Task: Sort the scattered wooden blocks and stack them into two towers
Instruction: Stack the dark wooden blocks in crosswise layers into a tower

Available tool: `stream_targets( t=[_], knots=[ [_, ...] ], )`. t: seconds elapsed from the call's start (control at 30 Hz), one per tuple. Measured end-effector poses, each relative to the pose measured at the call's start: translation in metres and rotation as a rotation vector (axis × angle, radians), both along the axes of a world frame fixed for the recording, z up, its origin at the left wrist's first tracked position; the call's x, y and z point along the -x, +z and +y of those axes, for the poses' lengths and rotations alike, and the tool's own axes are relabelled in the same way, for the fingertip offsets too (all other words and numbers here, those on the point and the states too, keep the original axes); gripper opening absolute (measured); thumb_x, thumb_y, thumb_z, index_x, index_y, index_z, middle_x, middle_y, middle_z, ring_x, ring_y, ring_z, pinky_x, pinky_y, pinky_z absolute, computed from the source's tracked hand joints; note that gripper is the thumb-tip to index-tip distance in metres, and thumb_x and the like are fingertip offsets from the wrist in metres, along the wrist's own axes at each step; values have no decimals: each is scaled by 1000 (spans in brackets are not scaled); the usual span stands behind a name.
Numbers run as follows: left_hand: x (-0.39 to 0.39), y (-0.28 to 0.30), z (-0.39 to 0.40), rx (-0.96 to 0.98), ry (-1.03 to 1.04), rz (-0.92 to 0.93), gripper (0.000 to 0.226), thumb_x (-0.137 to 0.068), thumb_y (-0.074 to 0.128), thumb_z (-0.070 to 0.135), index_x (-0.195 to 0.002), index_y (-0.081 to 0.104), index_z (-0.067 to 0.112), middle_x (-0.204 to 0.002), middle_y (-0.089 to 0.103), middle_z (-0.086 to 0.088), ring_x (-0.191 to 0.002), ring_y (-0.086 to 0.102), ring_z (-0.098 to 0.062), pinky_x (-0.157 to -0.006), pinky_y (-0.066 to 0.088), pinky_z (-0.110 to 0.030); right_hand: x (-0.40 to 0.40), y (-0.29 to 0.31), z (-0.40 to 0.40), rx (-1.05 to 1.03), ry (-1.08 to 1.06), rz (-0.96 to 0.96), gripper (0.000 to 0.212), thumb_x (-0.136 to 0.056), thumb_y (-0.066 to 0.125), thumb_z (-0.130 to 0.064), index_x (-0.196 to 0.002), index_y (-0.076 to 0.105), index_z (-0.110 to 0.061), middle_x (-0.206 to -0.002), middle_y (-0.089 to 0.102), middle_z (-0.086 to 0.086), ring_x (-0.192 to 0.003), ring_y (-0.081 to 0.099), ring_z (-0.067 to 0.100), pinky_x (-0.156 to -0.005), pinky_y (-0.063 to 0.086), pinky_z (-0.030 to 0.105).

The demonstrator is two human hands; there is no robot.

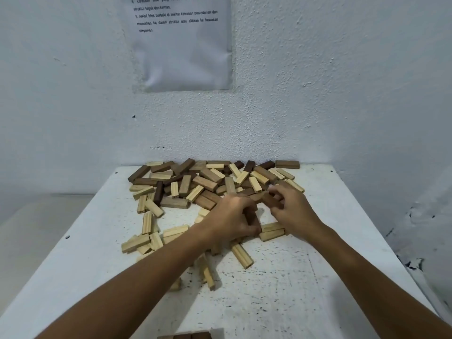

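Here the left hand (232, 216) curls around a dark block (252, 216) on the white table (293, 289), while the right hand (288, 206) pinches a brown block (267, 198) beside the scattered pile (195, 182).

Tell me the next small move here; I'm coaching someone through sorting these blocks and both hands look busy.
Probably carry the brown blocks that the left hand and right hand grip toward the dark blocks at the table's near edge. Both hands already hold dark pieces, while the mixed pile by the wall remains unsorted.
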State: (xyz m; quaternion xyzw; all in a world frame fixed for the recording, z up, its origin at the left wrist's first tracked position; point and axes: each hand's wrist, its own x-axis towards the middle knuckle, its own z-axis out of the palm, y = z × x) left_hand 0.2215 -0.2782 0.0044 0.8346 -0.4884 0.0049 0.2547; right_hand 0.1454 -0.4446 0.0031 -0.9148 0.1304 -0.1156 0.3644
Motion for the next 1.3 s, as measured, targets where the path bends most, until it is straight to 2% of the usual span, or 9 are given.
stream_targets(
  t=[0.13, 0.3, 0.4, 0.47, 0.67, 0.83, 0.97, 1.1, 1.3],
  knots=[
    [-2, 1, 10, 109, 10, 57, 41, -67, 82, 37, -99, 66, 17, -97, 63, 5, -91, 57, -12, -79, 50, -31, -9, 4, 1, -50, 33, 41, 53, -87, 57, 1, -138, 52, -13, -130, 50, 11, -116, 53, 24, -98, 46, 31],
    [-11, 10, 41, 215, 149, 113, 66, -67, 87, 29, -125, 59, 14, -117, 62, 3, -106, 55, -8, -87, 46, -14, -31, 17, 23, -72, 27, -71, 28, -77, 79, -16, -102, 67, -12, -94, 62, -1, -89, 58, 16, -71, 45, 23],
    [-18, 10, 65, 201, 231, 172, 80, -67, 88, 28, -136, 49, 16, -122, 56, 8, -106, 52, 0, -85, 39, -2, -51, 17, 43, -20, -4, -101, 33, -73, 84, -23, -97, 68, -8, -88, 60, 0, -85, 59, 18, -72, 50, 31],
    [-19, 10, 78, 189, 259, 186, 84, -64, 89, 30, -136, 48, 19, -119, 55, 11, -102, 53, 3, -84, 42, -5, -61, 13, 55, 34, -19, -84, 30, -72, 83, -27, -95, 68, -14, -87, 63, 0, -85, 62, 20, -72, 53, 35],
    [-15, 8, 107, 211, 263, 166, 80, -64, 90, 29, -133, 52, 17, -124, 59, 6, -110, 56, -4, -95, 50, -28, -69, 1, 66, 124, -90, -54, 12, -84, 72, -25, -90, 71, -14, -85, 67, 0, -82, 63, 17, -63, 42, 24],
    [-3, 9, 117, 214, 193, 137, 68, -66, 89, 28, -126, 58, 20, -121, 58, 10, -109, 53, 2, -95, 49, -25, -45, 5, 67, -1, -15, -148, 4, -82, 72, -17, -86, 71, -18, -79, 65, -5, -83, 63, 16, -68, 49, 29],
    [9, 14, 115, 202, 107, 108, 66, -64, 89, 32, -123, 60, 22, -111, 56, 19, -105, 53, 4, -88, 50, -20, -15, 8, 72, -84, 74, -119, 19, -80, 75, -17, -98, 72, -16, -91, 68, 0, -94, 60, 16, -79, 54, 32],
    [20, 16, 132, 202, 99, 88, 66, -64, 87, 39, -121, 62, 16, -115, 63, 4, -104, 57, -6, -87, 52, -25, 8, 19, 89, -113, 186, -146, 23, -78, 76, -11, -101, 72, -13, -90, 68, -4, -85, 62, 6, -73, 52, 21],
    [39, 15, 204, 197, 278, 108, 65, -61, 82, 47, -116, 64, 20, -112, 65, 6, -99, 61, -8, -83, 52, -21, 4, 37, 146, -93, 400, -48, 24, -79, 74, -12, -101, 72, -18, -90, 63, -6, -87, 60, 9, -66, 50, 17]
  ],
)
